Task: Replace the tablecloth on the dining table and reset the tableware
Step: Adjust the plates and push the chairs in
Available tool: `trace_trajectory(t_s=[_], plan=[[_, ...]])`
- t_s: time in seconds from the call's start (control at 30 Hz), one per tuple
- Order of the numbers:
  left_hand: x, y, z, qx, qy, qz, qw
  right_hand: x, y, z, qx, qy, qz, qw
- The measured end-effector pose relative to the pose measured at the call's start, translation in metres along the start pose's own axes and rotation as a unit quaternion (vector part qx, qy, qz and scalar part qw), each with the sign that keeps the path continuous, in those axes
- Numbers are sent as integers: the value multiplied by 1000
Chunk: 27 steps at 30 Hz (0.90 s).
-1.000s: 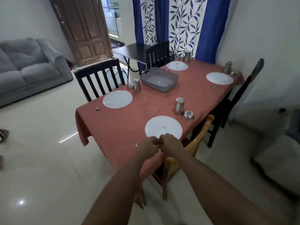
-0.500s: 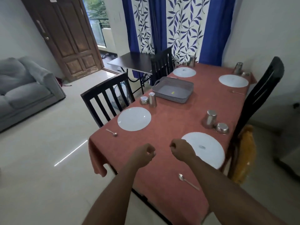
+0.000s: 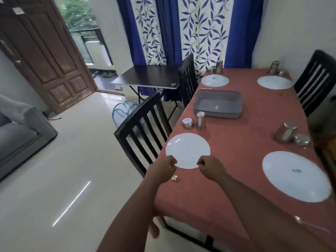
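Home dining and living room: laid dining table (image 3: 236,142) as landmark; grey sofa (image 3: 20,128) far left of it, wooden door (image 3: 45,57) beyond, leaf-print curtains (image 3: 200,30) behind.

Views: one only, a wide-angle camera worn on the person's head; no second view shares the scene.
Position: standing height, at the near left corner of the dining table (image 3: 236,197), just beside its near edge.
Facing: forward and down, along the table's length toward the curtains (image 3: 200,30) on the far wall.
Nearness: both forearms reach in from the bottom edge; the left hand (image 3: 163,167) and right hand (image 3: 209,165) sit mid-frame, close to the lens.
Coverage: the whole tabletop on the right; floor, sofa (image 3: 18,128) and wooden door (image 3: 45,57) on the left.
Distortion: straight lines bow near the frame edges.
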<state>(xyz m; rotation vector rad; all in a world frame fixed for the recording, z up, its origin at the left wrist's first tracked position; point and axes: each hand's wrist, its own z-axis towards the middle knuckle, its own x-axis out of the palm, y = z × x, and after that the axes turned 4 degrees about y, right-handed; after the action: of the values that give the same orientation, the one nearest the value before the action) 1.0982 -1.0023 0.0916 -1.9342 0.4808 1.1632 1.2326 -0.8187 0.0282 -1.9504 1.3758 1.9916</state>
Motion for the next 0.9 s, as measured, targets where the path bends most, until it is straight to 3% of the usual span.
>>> trace_trajectory(t_s=[0.17,0.47,0.67,0.8,0.9], plan=[[-66,72,19,76,51,76,993,31,91,30,54,-58,55,995],[-211,147,132,211,-36,89,973,15,231,186,-2,-135,11,991],[-274,208,228,217,-29,76,973,-1,291,299,24,-217,59,974],[-318,242,304,220,-48,61,973,-22,328,373,83,-310,105,941],[-341,265,360,232,-19,57,971,-29,351,426,93,-343,125,926]])
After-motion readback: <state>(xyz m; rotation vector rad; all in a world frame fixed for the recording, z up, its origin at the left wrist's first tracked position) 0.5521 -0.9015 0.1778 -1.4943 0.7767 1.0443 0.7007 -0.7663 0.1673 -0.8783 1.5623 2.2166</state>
